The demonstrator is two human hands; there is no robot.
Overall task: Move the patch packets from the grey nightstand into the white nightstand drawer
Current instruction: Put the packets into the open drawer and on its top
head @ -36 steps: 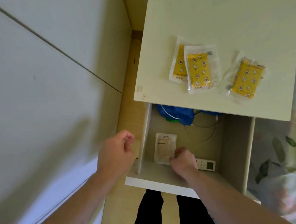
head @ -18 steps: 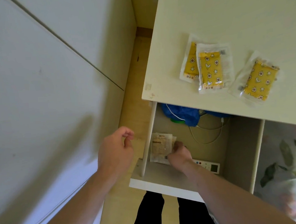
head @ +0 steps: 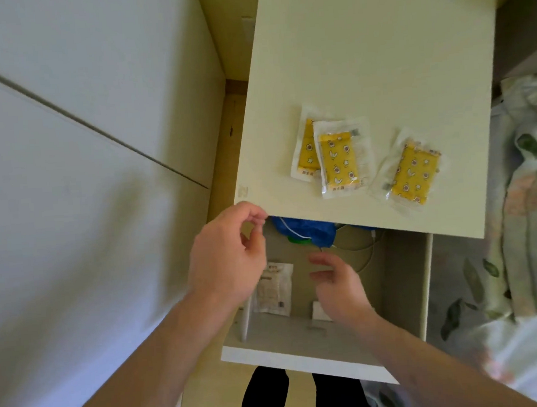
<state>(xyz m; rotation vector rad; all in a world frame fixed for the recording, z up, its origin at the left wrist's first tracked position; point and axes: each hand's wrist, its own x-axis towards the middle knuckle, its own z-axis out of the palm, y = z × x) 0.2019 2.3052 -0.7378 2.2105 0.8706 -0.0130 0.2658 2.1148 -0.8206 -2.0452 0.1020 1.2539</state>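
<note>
Now the right hand (head: 336, 282) (open, empty) hovers beside the packet (head: 274, 288) in the drawer (head: 303, 358).

- A crumpled blue plastic bag (head: 307, 232) lies at the back of the open compartment, partly hidden under the overhanging top.
- A small bright green piece (head: 298, 240) shows just beside the bag's near edge; what it is cannot be told.
- A thin white cable (head: 367, 253) curves across the compartment floor to the right of the bag, and another strand crosses the bag itself.
- A small white rectangular device (head: 320, 311) lies near the front, partly covered.
- Floral bedding in pale fabric with dark green leaves (head: 516, 217) fills the right side.
- Pale grey wall panels (head: 82, 152) with a dark seam stand at left.
- Yellowish wooden flooring (head: 226, 161) runs between panels and furniture.
- Black trouser legs (head: 265, 400) show at the bottom edge.
</note>
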